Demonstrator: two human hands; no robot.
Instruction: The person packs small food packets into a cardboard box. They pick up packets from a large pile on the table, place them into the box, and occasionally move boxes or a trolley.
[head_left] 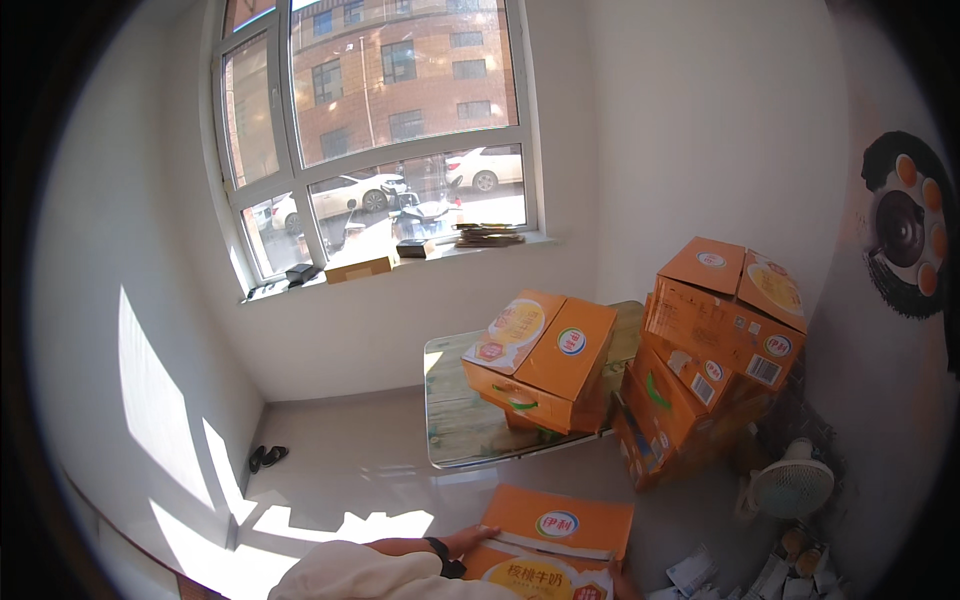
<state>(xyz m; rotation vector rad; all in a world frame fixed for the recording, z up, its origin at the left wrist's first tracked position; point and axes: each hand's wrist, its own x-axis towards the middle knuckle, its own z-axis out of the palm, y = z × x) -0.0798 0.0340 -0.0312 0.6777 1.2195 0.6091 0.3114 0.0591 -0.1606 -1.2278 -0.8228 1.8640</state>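
Note:
At the lower edge, in front of me, is an orange cardboard carton (590, 515) with a round logo and a yellow oval on its top. A pale gap runs between its two top flaps. My left hand (468, 540), with a dark band on the wrist, grips the carton's left side, its fingertips by the gap. On the carton's right side lies my right hand (624, 582), mostly cut off by the picture's edge. What is under the carton is hidden.
Ahead stands a wood-patterned table (450, 420) bearing stacked orange cartons (585, 345). More cartons (690, 310) are piled unevenly to its right. A fan (795, 485) and scattered papers (692, 570) lie at lower right. Black slippers (268, 458) rest on the floor, left.

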